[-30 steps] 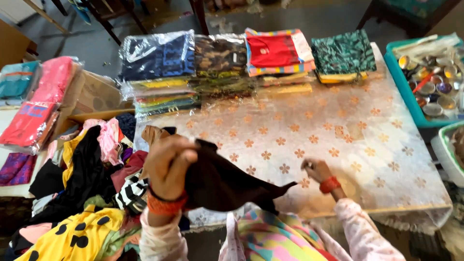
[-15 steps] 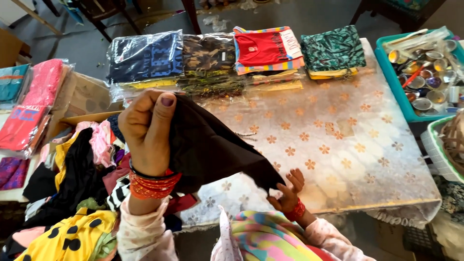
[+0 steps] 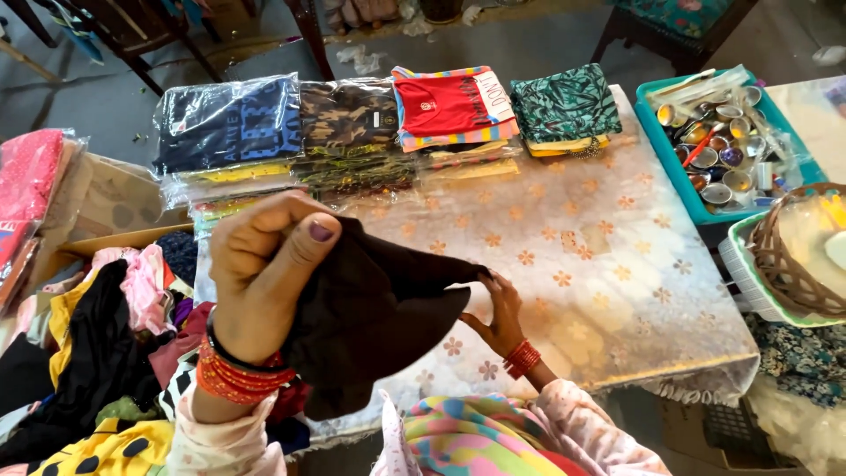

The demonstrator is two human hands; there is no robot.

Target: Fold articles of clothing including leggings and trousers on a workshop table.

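Head view shows us holding a dark brown garment [image 3: 379, 326] up in the air over the near left corner of the surface [image 3: 617, 291], which is covered by a pale cloth with small orange flowers. Our left hand [image 3: 264, 273] is raised close to the camera, its fingers [image 3: 304, 234] curled tight around a bunched upper part of the cloth, thumb pressed over it. Our right hand [image 3: 498, 313] sits lower, just above the near edge of the surface, its fingers pinching the far tip of the garment with only a narrow gap showing. We judge the piece to be light, thin and entirely limp: it sags and folds between the two grips, so it wants holding at two well-separated points along an edge or seam to spread flat; it is neither fragile nor slippery. Compared with half a second ago, the left hand has turned so the knuckles face more to the right, and the right hand has risen and moved in towards the cloth's tip, drawing it more level. Bagged folded clothes [image 3: 229, 123] line the far edge, and a loose heap of garments [image 3: 97, 353] lies off the left edge.
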